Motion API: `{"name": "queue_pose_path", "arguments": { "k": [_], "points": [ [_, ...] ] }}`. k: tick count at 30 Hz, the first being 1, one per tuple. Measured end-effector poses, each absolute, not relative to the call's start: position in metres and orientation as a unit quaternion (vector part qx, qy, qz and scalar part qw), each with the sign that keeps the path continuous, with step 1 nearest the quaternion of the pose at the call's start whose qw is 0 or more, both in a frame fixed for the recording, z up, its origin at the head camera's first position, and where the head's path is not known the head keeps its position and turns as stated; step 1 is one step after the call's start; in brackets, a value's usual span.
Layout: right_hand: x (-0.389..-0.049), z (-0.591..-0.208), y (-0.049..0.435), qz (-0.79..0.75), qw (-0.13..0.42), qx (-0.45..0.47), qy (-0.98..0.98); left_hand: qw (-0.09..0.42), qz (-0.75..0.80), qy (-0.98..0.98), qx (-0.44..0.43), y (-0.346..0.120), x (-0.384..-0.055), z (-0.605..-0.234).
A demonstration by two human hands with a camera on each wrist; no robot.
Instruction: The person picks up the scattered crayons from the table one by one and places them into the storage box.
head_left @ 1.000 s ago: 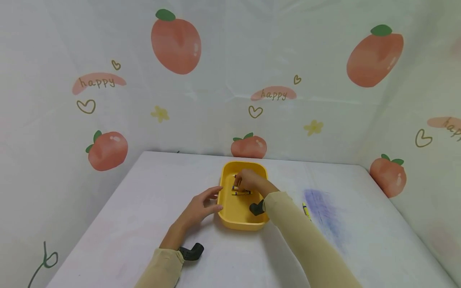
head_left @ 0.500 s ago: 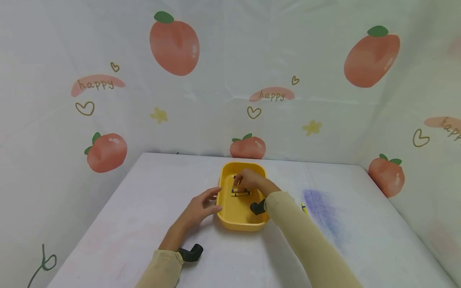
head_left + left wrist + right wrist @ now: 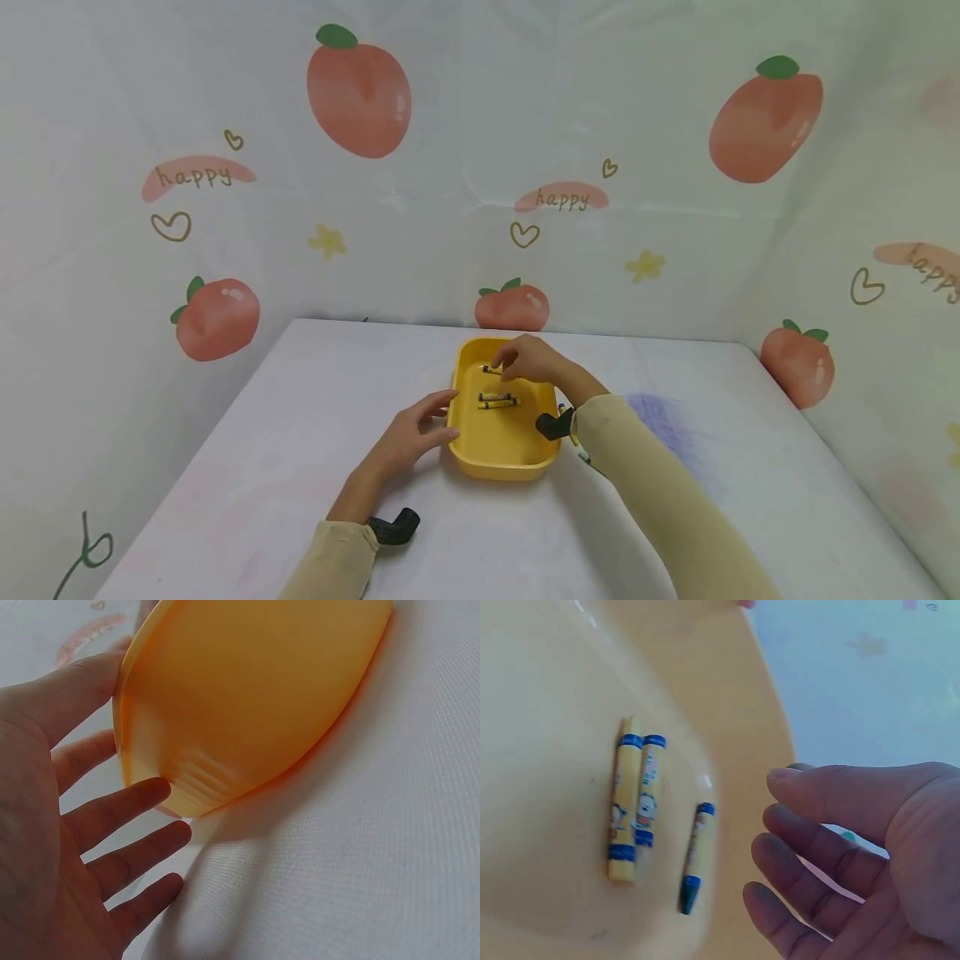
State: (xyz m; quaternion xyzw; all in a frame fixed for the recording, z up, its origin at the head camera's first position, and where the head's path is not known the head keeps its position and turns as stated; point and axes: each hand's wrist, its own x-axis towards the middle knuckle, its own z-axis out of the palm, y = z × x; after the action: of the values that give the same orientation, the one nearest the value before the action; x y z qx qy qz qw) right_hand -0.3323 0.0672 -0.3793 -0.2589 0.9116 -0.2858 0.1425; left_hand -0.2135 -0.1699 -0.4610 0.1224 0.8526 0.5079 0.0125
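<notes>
My left hand (image 3: 408, 432) rests against the left side of a yellow plastic tray (image 3: 495, 454), its thumb and index finger at the rim and the other fingers spread beside the wall. Over the tray's far right part hovers my right hand (image 3: 534, 358), fingers loosely bent and nothing between them. Two crayons (image 3: 498, 403) in yellow wrappers with blue bands lie side by side on the tray floor. Farther back, a dark green-tipped crayon (image 3: 697, 855) lies apart from that pair, below the right hand's fingertips.
Just outside the tray's right wall, partly hidden by the right sleeve, lie a yellow crayon (image 3: 574, 439) and a green-tipped crayon (image 3: 585, 457). Purple-blue smudges (image 3: 667, 429) mark the white tabletop on the right. A fruit-printed cloth (image 3: 420, 208) hangs behind the table.
My right hand has lifted off the paired crayons and moved back and right, uncovering the crayon behind. Its forearm has swung right, baring the crayons beside the tray. The left hand stays at the rim.
</notes>
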Motion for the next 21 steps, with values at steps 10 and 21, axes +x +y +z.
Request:
{"name": "queue_pose_path", "arguments": {
  "k": [10, 21],
  "points": [
    [-0.33, -0.366, 0.1, -0.331, 0.122, -0.252, 0.901, 0.005, 0.501, 0.857, 0.122, -0.169, -0.215, -0.462],
    [-0.329, -0.365, 0.142, -0.351, 0.128, -0.205, 0.905, 0.007, 0.501, 0.858, 0.116, -0.169, -0.215, -0.463]
  ]
}}
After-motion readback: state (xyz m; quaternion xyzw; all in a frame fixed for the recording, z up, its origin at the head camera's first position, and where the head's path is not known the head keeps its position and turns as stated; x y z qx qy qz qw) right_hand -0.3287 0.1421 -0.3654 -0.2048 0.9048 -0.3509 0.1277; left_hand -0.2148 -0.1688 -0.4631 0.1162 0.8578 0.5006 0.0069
